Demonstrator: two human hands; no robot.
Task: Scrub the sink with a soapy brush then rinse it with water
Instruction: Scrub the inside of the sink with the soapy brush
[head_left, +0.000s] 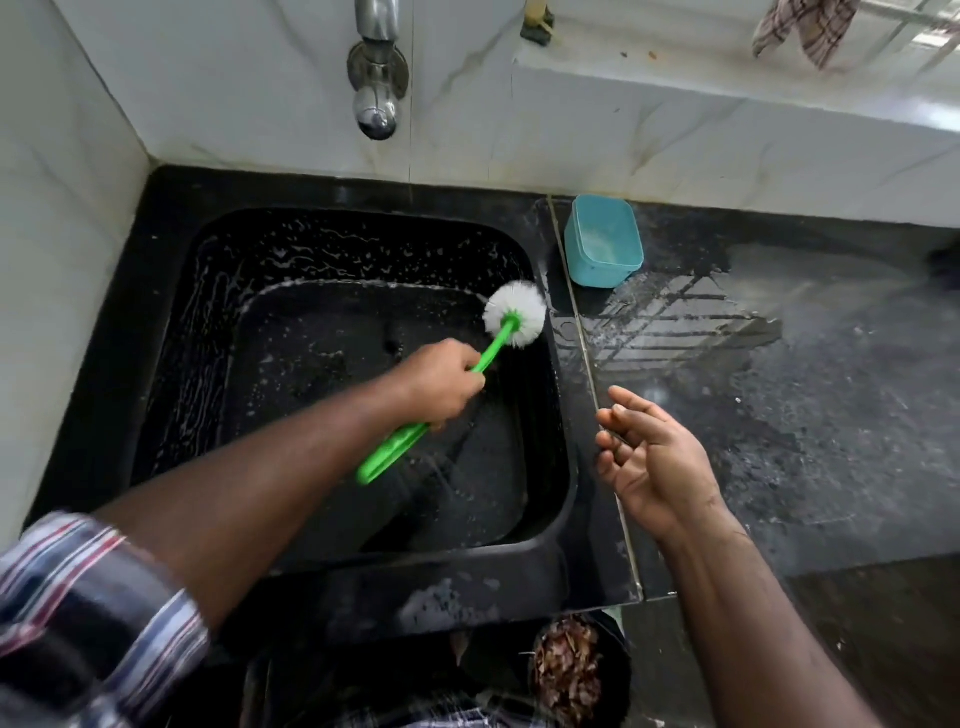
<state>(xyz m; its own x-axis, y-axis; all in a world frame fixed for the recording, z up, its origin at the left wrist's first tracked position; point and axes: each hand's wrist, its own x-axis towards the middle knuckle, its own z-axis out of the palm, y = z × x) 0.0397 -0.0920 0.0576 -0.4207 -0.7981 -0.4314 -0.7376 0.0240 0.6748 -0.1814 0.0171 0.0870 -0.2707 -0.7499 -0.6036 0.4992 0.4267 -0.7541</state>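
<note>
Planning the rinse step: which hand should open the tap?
Right. The right hand is open and holds nothing, over the counter beside the sink. The left hand grips the green brush against the sink's right wall. The tap is mid-wall.

The left hand (441, 382) grips the green handle of the brush (457, 374), whose white bristle head presses against the right wall of the black sink (171, 322). Suds streak the sink's walls. The right hand (649, 457) hovers open, palm up, over the wet desk (831, 415). A blue tub (602, 241) stands on the desk near the tap (376, 78).
</note>
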